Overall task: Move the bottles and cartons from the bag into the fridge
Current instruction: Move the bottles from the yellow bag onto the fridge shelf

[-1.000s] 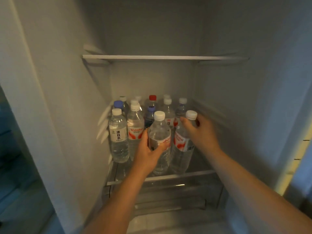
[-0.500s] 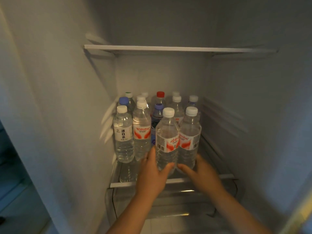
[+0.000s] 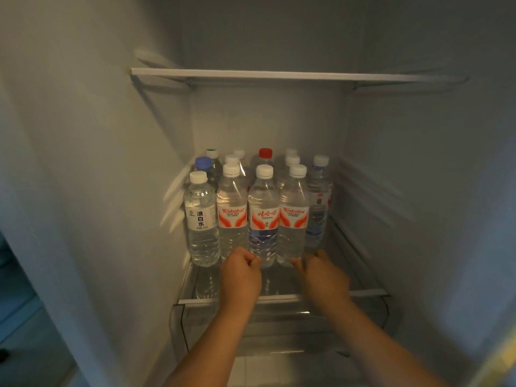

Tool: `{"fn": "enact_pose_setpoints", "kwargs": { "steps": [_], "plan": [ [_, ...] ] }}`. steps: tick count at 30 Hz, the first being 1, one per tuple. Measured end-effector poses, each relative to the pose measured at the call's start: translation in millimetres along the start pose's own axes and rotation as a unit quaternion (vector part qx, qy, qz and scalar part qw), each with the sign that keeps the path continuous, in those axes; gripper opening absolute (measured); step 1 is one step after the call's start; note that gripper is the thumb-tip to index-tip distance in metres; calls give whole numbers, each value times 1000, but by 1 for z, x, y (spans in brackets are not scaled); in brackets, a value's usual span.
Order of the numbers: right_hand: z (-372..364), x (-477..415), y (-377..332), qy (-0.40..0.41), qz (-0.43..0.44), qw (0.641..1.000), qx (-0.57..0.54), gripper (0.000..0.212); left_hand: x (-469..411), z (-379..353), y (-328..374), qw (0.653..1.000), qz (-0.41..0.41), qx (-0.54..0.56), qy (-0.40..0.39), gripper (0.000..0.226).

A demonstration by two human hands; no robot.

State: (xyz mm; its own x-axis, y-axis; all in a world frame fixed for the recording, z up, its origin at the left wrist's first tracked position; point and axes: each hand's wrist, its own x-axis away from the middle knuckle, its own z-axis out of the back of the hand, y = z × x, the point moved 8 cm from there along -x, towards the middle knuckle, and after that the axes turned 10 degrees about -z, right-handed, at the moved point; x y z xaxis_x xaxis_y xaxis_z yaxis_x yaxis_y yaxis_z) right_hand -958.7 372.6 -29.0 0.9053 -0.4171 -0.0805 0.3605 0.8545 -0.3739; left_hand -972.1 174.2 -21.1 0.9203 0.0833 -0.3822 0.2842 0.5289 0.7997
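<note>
Fridge (image 3: pixel 111 163): open, pale walls filling the frame; I see no bag and no cartons.
Upper shelf (image 3: pixel 279 74): runs across the upper middle of the frame; nothing shows on it.
Lower shelf (image 3: pixel 279 298): clear glass with a white front rim, lower centre; it carries every bottle.
Drawer (image 3: pixel 279 325): clear bin just below the rim; contents too dim to tell.
Bottles: a packed block of upright water bottles at frame centre, several rows deep, sides touching.
Front row: four across, a white-label bottle (image 3: pixel 201 219) at left, then a left red-label bottle (image 3: pixel 231 216), a centre bottle (image 3: pixel 264 219) and a right red-label bottle (image 3: pixel 293 219).
Left hand (image 3: pixel 241 275): my fingers are curled in with nothing seen inside them; knuckles and thumb meet the foot of the centre bottle.
Right hand (image 3: pixel 324 275): my fingers reach to the foot of the right red-label bottle and touch it; whether they close round it I cannot tell.
Handling, judged: full, so fairly heavy; thin ribbed plastic that gives under a squeeze; tall and narrow, so liable to tip.
Where to hold, judged: push low at the base to slide; lift round the labelled waist or the neck.
Back-row caps: a red cap (image 3: pixel 265 153) at centre, a blue cap (image 3: pixel 203 163) at left, the rest white.
</note>
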Motion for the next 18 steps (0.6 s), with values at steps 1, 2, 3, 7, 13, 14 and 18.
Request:
{"fn": "enact_pose_setpoints", "kwargs": {
  "steps": [1,2,3,7,13,14,18],
  "plan": [
    [-2,-4,-1,-1,-7,1000,9,50,-1,-1,-1,1000,5,1,4,21],
    [-3,-6,-1,-4,-12,1000,20,52,-1,-1,-1,1000,9,2,7,20],
    [-4,-8,-2,-4,-14,999,29,53,0,-1,-1,1000,13,5,11,20],
    [-4,-7,-1,7,-7,1000,26,53,2,-1,1,1000,5,4,27,21],
    [16,8,-1,76,5,994,-80,33,11,11,15,995,-57,-10,80,25],
    [24,14,1,110,19,985,-132,27,15,16,21,991,-91,-2,99,25],
    [39,53,5,219,107,959,-148,40,43,27,37,966,-206,-67,140,19]
  ]
}}
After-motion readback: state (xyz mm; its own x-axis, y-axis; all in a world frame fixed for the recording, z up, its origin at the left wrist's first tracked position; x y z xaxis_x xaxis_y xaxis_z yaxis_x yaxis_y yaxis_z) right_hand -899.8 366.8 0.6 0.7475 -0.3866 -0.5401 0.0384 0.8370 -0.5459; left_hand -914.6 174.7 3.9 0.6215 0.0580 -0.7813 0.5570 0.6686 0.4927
